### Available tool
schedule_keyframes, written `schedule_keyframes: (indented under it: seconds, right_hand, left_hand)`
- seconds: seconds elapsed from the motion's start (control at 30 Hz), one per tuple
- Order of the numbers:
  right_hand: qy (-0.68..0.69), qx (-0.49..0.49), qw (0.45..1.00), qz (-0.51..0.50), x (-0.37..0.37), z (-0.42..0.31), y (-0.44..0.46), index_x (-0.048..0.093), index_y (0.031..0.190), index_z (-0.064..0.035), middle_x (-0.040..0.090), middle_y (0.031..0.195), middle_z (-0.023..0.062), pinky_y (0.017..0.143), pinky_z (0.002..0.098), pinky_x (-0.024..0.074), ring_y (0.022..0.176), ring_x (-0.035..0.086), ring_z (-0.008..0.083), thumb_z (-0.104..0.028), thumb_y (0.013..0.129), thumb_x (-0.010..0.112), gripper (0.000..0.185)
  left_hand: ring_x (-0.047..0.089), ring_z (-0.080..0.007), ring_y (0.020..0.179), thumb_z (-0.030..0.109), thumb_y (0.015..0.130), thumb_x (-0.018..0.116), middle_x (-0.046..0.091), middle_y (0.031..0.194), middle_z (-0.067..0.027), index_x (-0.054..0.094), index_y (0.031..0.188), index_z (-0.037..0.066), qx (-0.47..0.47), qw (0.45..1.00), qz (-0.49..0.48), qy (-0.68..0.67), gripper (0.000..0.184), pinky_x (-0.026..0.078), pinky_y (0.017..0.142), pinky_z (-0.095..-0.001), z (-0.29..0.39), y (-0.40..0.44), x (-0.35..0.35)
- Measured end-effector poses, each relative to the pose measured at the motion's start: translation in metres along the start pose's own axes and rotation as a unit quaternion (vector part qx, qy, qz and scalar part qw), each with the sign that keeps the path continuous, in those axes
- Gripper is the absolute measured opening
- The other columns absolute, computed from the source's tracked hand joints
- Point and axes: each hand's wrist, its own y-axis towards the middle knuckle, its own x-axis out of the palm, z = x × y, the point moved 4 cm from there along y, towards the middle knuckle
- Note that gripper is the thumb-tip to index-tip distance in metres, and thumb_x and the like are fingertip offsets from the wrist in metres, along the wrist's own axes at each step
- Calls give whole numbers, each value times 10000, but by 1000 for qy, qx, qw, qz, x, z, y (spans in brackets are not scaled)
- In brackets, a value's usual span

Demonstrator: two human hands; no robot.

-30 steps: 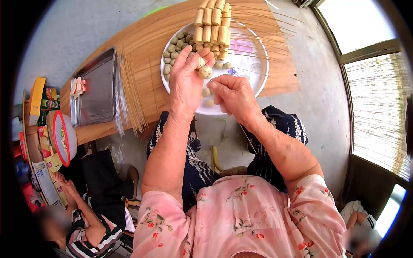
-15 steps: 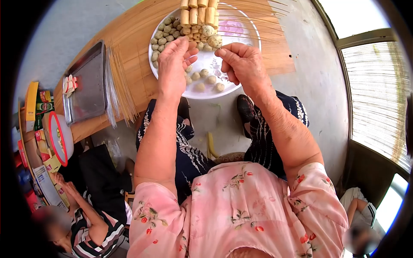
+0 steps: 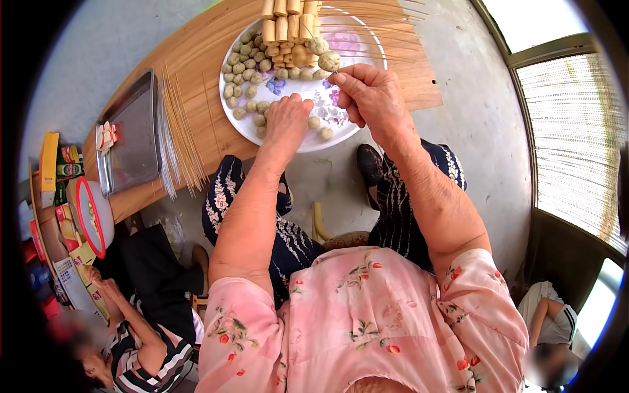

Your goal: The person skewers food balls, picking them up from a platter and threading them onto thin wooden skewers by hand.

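Note:
My right hand [image 3: 377, 98] pinches a thin skewer beneath two speckled grey-green balls [image 3: 329, 62], which sit one after the other on it. The skewer's far part lies among the others and is hard to follow. Low over the near part of a white plate [image 3: 230, 124], my left hand [image 3: 287, 122] has its fingers curled down among loose balls [image 3: 314, 122]. Its fingertips are partly hidden, so what they hold does not show. More balls [image 3: 246, 64] cover the plate's left side. Behind them are stacked tan cylindrical pieces [image 3: 282, 29], with thin skewers [image 3: 380, 39] reaching out to the right.
The plate stands on a wooden table [image 3: 196, 59]. Bare skewers [image 3: 187, 131] lie left of it, beside a metal tray [image 3: 134, 131] holding red-and-white pieces [image 3: 106, 136]. A red-rimmed bowl [image 3: 90, 216] is at far left. One person [image 3: 147, 340] sits lower left, another [image 3: 547, 314] lower right.
My left hand has come down and turned from an open pose beside the skewered balls to curled fingers at the loose balls. My right hand still holds the skewer in nearly the same place.

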Motion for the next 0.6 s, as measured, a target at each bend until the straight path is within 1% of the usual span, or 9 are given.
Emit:
schedule_keyframes:
  seconds: [0.1, 0.13, 0.17, 0.2, 0.23, 0.4, 0.5, 0.53, 0.6]
  right_hand:
    - [-8, 4, 1000, 2, -1, -2, -1, 628, 830, 15, 541, 562, 14, 360, 218, 319, 415, 445, 65, -133, 864, 577, 160]
    - [-6, 5, 1000, 1, -1, -2, -2, 627, 833, 14, 541, 564, 13, 359, 218, 317, 415, 445, 64, -133, 864, 576, 159]
    - [-5, 5, 1000, 0, 0, -2, -2, 627, 836, 14, 542, 565, 12, 359, 218, 316, 415, 444, 64, -133, 864, 575, 159]
    - [-7, 12, 1000, -9, 1, 0, -3, 630, 847, 5, 543, 568, 10, 359, 214, 317, 416, 444, 62, -145, 868, 575, 161]
    - [-12, 16, 1000, -20, 3, 0, -4, 632, 851, 3, 544, 568, 9, 361, 212, 317, 416, 445, 62, -148, 870, 575, 162]
    - [-62, 24, 996, -56, 16, 4, -11, 644, 865, -5, 552, 570, 13, 377, 219, 356, 422, 449, 65, -154, 881, 566, 169]
    - [-105, 22, 992, -71, 23, 4, -12, 642, 846, 1, 552, 560, 21, 384, 233, 376, 417, 451, 74, -145, 883, 560, 172]
    - [-113, 27, 990, -80, 25, 5, -12, 641, 843, 3, 550, 556, 21, 384, 234, 375, 414, 450, 75, -143, 882, 560, 171]
    - [-132, 33, 986, -91, 28, 5, -13, 637, 830, 7, 544, 545, 26, 383, 238, 377, 406, 451, 81, -134, 874, 564, 165]
  left_hand:
    - [612, -241, 840, 13, 755, 562, 616, 884, -114, 632, 1000, 52, -77, 985, 80, -129, 258, 475, 722, -360, -3, 2, -12]
    - [609, -233, 873, 0, 778, 551, 609, 918, -116, 599, 1064, 44, -137, 942, 78, -297, 294, 479, 745, -349, -10, 4, -16]
    - [605, -226, 907, -12, 800, 540, 601, 951, -117, 566, 1128, 35, -192, 867, 74, -455, 332, 482, 768, -337, -17, 7, -21]
    - [602, -218, 941, -24, 823, 530, 594, 985, -119, 533, 1192, 26, -240, 762, 68, -598, 373, 485, 790, -326, -22, 8, -24]
    - [594, -203, 941, 4, 857, 540, 564, 992, -93, 457, 1247, -32, -207, 668, 90, -709, 400, 496, 812, -299, -25, 7, -27]
    - [591, -238, 968, 42, 899, 511, 564, 1046, -138, 451, 1181, -54, -206, 510, 165, -819, 304, 491, 852, -322, -40, 7, -45]
    - [585, -258, 999, 70, 919, 490, 569, 1062, -175, 456, 1136, -40, -198, 455, 197, -846, 245, 492, 854, -341, -47, 5, -49]
    - [589, -275, 1002, 103, 932, 481, 571, 1060, -207, 450, 1122, -44, -203, 468, 206, -835, 241, 498, 860, -362, -49, 4, -51]
    - [593, -284, 995, 99, 932, 481, 571, 1048, -217, 451, 1104, -48, -205, 460, 214, -837, 228, 503, 865, -375, -51, 3, -54]
